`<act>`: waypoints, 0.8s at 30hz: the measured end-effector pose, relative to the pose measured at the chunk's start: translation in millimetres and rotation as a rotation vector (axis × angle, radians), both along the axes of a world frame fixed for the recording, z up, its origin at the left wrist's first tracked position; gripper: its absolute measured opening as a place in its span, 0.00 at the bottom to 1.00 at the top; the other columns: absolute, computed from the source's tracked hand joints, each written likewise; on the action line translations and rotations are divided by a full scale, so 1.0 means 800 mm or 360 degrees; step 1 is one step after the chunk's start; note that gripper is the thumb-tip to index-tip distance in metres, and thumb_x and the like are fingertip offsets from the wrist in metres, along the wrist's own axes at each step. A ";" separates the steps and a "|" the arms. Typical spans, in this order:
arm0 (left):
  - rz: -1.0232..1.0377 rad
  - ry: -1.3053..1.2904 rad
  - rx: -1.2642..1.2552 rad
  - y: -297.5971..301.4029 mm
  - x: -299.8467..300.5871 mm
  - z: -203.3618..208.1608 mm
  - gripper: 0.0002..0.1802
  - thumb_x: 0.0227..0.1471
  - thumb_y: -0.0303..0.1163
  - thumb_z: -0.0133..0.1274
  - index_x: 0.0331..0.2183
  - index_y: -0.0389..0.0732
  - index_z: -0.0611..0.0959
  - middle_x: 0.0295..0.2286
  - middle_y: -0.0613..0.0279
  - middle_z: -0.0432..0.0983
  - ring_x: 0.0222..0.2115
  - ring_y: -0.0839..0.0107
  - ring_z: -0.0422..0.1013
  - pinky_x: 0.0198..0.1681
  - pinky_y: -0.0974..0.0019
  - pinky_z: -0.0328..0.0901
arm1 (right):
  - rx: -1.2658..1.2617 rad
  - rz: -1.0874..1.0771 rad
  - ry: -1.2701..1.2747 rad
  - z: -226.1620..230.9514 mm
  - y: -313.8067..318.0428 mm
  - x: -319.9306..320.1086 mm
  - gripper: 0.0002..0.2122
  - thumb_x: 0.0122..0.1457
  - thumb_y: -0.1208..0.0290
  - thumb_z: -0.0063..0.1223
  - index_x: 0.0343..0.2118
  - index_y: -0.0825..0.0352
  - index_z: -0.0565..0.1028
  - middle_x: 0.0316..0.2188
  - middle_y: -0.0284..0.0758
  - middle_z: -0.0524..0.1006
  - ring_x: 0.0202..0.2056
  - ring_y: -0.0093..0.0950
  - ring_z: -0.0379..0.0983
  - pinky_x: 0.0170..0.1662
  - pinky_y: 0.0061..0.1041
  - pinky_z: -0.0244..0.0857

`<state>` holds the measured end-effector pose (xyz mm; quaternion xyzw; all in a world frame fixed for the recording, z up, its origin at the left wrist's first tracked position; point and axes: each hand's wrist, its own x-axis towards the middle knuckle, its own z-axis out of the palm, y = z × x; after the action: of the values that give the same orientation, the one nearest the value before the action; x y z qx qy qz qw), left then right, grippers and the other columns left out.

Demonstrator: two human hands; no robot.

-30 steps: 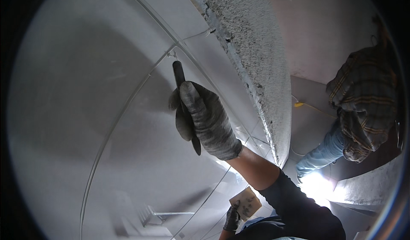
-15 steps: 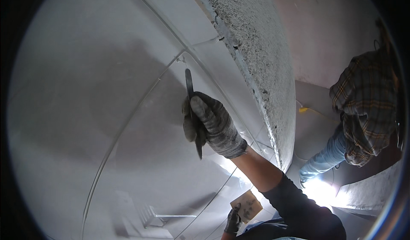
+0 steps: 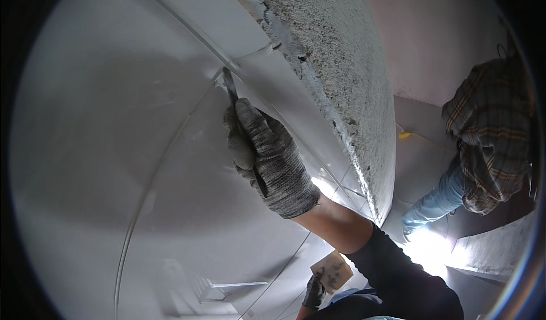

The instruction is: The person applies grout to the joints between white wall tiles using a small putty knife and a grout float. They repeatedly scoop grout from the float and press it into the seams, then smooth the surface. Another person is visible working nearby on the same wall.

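My right hand (image 3: 267, 160), in a grey knit glove, is closed around a narrow dark metal spatula (image 3: 230, 87). The tool's rounded tip rests at or very near the spot where two tile joints meet, and its lower end shows below my fingers. Lower down, my left hand (image 3: 314, 290), gloved too, grips a square tan board (image 3: 332, 271) with dark smudges on it. Large pale grey tiles (image 3: 187, 189) form the surface in front of me. A curved joint line (image 3: 149, 189) runs down through them.
A rough cement wall edge (image 3: 330, 52) borders the tiles on the right. Farther right stands a person (image 3: 483, 138) in a plaid shirt and jeans, beside a glaring light (image 3: 426, 252). A yellow cord (image 3: 405, 134) lies on the floor near them.
My right hand has moved up and slightly left, bringing the spatula's tip from below the joint crossing onto or close to it. My left hand still holds the board.
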<state>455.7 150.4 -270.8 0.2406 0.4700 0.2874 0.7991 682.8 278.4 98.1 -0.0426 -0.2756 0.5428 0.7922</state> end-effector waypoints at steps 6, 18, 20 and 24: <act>-0.0055 0.0059 0.0015 -0.004 0.005 0.027 0.23 0.54 0.44 0.49 0.46 0.38 0.71 0.38 0.59 0.73 0.38 0.70 0.71 0.41 0.68 0.66 | 0.0011 0.0045 -0.0015 0.013 -0.003 -0.002 0.15 0.63 0.53 0.39 0.31 0.60 0.71 0.11 0.19 0.61 0.10 0.11 0.50 0.13 0.13 0.46; -0.0063 0.0129 0.0016 -0.007 -0.001 0.032 0.23 0.54 0.42 0.49 0.46 0.37 0.70 0.39 0.58 0.74 0.39 0.68 0.71 0.42 0.67 0.66 | 0.0022 0.0039 -0.0013 0.024 -0.008 0.000 0.16 0.63 0.53 0.38 0.32 0.63 0.71 0.11 0.21 0.62 0.11 0.12 0.52 0.13 0.14 0.47; -0.0058 0.0134 0.0018 -0.009 -0.001 0.036 0.23 0.54 0.42 0.49 0.47 0.37 0.70 0.39 0.58 0.73 0.39 0.68 0.71 0.42 0.66 0.65 | 0.0065 0.0046 -0.0010 0.025 -0.008 -0.001 0.16 0.63 0.53 0.38 0.32 0.63 0.70 0.11 0.21 0.62 0.11 0.13 0.52 0.13 0.14 0.46; -0.0035 0.0158 0.0023 -0.011 0.002 0.044 0.24 0.54 0.42 0.49 0.47 0.36 0.69 0.40 0.58 0.73 0.40 0.68 0.71 0.43 0.67 0.65 | 0.0079 0.0041 -0.0006 0.027 -0.009 -0.002 0.18 0.64 0.55 0.37 0.30 0.65 0.71 0.12 0.24 0.63 0.14 0.15 0.55 0.18 0.17 0.49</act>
<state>457.5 141.4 -235.8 0.2655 0.5044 0.2698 0.7761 681.5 270.8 120.0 -0.0202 -0.2910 0.5460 0.7854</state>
